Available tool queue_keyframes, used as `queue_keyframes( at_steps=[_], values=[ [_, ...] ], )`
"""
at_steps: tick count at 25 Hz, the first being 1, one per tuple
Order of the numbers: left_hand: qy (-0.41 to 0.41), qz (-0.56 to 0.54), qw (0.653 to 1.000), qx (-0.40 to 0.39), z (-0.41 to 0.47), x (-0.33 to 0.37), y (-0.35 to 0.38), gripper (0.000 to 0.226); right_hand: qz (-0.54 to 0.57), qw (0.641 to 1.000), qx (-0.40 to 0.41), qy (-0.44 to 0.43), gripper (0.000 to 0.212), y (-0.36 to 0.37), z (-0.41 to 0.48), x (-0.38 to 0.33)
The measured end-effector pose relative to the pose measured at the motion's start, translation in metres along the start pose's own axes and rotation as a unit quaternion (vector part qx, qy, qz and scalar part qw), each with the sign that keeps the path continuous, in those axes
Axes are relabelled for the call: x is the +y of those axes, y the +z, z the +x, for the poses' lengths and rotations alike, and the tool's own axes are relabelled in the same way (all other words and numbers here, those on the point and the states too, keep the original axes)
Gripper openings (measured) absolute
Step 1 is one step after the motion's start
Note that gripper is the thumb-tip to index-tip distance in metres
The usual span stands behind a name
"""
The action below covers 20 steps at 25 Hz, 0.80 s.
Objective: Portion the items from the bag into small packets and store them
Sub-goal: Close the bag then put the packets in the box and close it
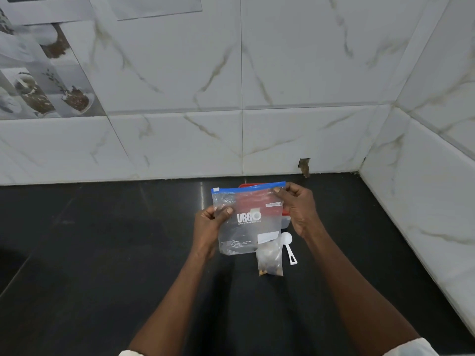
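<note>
Zip bag: a clear zip bag (241, 237) with a blue seal strip and white "URGO" print is held upright above the worktop (102, 253), just right of the frame's centre.
Left hand: the left hand (210, 224) grips the bag's left edge, with the thumb laid on the front.
Right hand: the right hand (299, 209) pinches the upper right corner at the blue strip between thumb and fingers.
Small packet: a small clear packet (270, 260) with brown contents lies on the worktop, below the bag's lower right corner and partly covered by it.
Scoop: a white scoop (286, 238) lies just right of the packet, its handle pointing to the lower right.
Container: a red-lidded container (286, 219) is seen behind the bag, mostly hidden; what it holds cannot be told.
Worktop: dark and glossy, filling the lower half of the frame.
Wall: white marble-look tiles (308, 73) fill the upper half, and a corner is formed at the right.
</note>
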<state>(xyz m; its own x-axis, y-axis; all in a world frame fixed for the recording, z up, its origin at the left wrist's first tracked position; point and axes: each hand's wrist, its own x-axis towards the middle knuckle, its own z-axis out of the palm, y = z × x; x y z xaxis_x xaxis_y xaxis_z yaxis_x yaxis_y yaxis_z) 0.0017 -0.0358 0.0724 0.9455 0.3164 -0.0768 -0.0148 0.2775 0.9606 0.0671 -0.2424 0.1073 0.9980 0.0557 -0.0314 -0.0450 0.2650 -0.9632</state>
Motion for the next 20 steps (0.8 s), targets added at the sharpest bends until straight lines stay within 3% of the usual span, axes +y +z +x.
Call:
queue_keyframes(
  at_steps=[12,16,18,20],
  values=[
    [0.048,-0.004,0.998,0.039,0.007,0.013,-0.013,0.008,-0.005,1.0,0.02,0.004,0.022,0.001,0.0,0.006],
    [0.026,-0.022,0.997,0.064,0.018,0.014,-0.019,0.005,-0.086,0.995,-0.053,0.013,0.023,0.006,-0.001,0.0],
    [0.017,-0.04,0.998,0.053,0.018,0.017,-0.021,0.022,-0.139,0.988,-0.066,-0.01,0.02,0.009,0.0,-0.001],
    [0.035,-0.042,0.997,0.056,0.019,0.022,-0.02,0.023,-0.138,0.989,-0.052,-0.021,0.017,0.007,0.002,-0.002]
  ],
)
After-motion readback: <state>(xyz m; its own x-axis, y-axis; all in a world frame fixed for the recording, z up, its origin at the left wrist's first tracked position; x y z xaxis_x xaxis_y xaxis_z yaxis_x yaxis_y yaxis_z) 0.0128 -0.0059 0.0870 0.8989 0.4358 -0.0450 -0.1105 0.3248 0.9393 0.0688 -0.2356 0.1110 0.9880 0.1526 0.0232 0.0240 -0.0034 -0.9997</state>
